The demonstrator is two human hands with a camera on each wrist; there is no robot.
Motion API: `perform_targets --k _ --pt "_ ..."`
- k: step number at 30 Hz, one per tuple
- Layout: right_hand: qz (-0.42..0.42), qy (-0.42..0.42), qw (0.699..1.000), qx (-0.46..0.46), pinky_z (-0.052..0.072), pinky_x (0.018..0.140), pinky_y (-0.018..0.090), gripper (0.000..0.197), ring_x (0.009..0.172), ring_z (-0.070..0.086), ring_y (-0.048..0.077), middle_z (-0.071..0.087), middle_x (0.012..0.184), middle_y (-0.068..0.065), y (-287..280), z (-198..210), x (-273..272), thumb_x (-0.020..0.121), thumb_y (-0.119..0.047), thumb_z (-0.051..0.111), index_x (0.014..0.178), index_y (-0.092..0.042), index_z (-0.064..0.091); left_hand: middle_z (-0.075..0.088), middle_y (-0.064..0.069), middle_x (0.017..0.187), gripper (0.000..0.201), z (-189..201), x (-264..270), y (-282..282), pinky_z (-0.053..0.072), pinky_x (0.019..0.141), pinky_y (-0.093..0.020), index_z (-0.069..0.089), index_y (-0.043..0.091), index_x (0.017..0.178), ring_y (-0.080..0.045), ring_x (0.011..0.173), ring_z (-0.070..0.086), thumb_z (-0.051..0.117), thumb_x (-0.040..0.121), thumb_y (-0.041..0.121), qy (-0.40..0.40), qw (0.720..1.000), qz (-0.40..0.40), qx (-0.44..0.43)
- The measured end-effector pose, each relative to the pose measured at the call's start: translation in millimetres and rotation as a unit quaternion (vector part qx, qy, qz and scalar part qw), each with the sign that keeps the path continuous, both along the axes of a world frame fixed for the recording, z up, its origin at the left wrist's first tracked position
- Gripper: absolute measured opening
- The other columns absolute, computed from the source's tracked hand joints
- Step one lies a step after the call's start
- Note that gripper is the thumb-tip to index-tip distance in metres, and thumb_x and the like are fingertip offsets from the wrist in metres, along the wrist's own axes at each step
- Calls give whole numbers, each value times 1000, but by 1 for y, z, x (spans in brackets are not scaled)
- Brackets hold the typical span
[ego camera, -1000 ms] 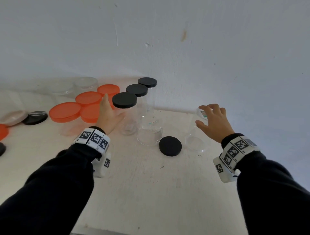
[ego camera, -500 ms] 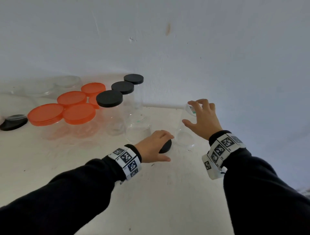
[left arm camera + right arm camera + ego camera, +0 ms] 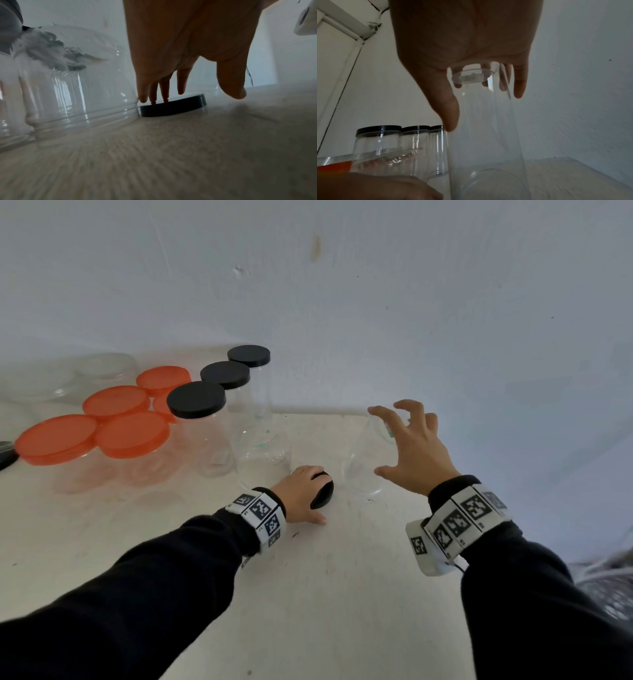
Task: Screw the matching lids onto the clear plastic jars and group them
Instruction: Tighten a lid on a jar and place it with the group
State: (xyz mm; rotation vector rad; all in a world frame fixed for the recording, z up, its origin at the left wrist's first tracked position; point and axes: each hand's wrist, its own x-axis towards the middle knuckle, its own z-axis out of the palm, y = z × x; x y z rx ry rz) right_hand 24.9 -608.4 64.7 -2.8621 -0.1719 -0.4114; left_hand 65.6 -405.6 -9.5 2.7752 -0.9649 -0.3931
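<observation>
Loose flat round black plastic lid (image 3: pixel 323 491) lies on matte off-white tabletop (image 3: pixel 308 594), between two uncapped clear plastic jars. Left hand (image 3: pixel 301 494) rests on lid, fingertips (image 3: pixel 164 100) curled over far rim, thumb down on table beside it. Right hand (image 3: pixel 411 446) spread claw-like around top of tall clear open-mouthed cylindrical jar (image 3: pixel 363 460); whether fingers actually touch it, cannot tell. Behind left: three clear jars with black screw lids (image 3: pixel 196 398), smooth, glossy; squat jars with orange lids (image 3: pixel 132 433) grouped further left.
</observation>
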Motion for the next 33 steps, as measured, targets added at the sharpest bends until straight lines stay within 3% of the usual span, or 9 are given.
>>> perform_targets --k 4,7,11,15,21,25,28,29,33 --pt "-30 -42 998 34 48 69 34 85 113 35 26 25 138 3 2 -5 -5 59 -23 85 128 -31 37 12 -8 154 82 0 2 0 23 113 -39 22 15 145 -26 140 12 68 81 37 16 1000 23 9" --pt "-34 -94 987 127 46 63 34 82 109 39 28 24 136 9 4 -22 -6 56 -13 84 113 -29 26 21 -3 152 78 0 2 -2 30 108 -39 26 17 143 -25 135 19 67 81 38 2 1000 18 24" --pt "-35 -105 974 197 52 79 47 80 103 46 30 29 128 11 4 -38 -6 56 -9 84 120 -12 35 33 0 145 72 3 1 -3 37 100 -37 32 18 141 -23 128 26 67 80 36 -13 1000 14 21" --pt "-54 -92 974 197 47 84 34 84 102 49 22 32 131 5 4 -41 -11 60 -28 86 131 -20 42 35 2 142 71 4 1 -1 37 100 -37 37 19 139 -20 127 27 70 78 36 3 1000 15 8" --pt "-102 -87 956 261 39 83 27 87 116 43 18 41 127 4 8 -45 -19 58 -37 86 127 -8 40 33 2 143 75 2 0 1 33 107 -34 39 17 138 -21 128 32 75 74 32 49 997 26 -44" --pt "-92 -86 951 281 33 83 21 81 115 41 19 39 122 6 7 -48 -19 58 -22 87 120 -3 38 33 2 142 75 1 0 1 34 107 -33 39 16 137 -20 126 35 76 73 31 58 996 31 -58" --pt "-74 -103 949 290 31 81 7 80 110 39 17 35 118 5 5 -50 -18 55 -9 87 117 -2 37 32 2 143 76 2 2 3 32 108 -33 38 17 138 -20 128 33 75 74 33 60 995 38 -67" --pt "-73 -114 948 289 32 82 7 81 108 39 17 34 117 5 4 -50 -17 54 -9 87 117 -1 37 30 2 144 76 3 2 4 31 109 -33 37 17 139 -20 130 32 75 75 33 58 995 39 -69" --pt "-66 -106 951 283 33 94 22 89 109 34 14 24 117 -2 5 -46 -18 56 -19 88 131 -10 40 27 1 148 75 4 5 8 25 110 -30 35 18 140 -19 134 27 73 77 33 58 994 49 -83"
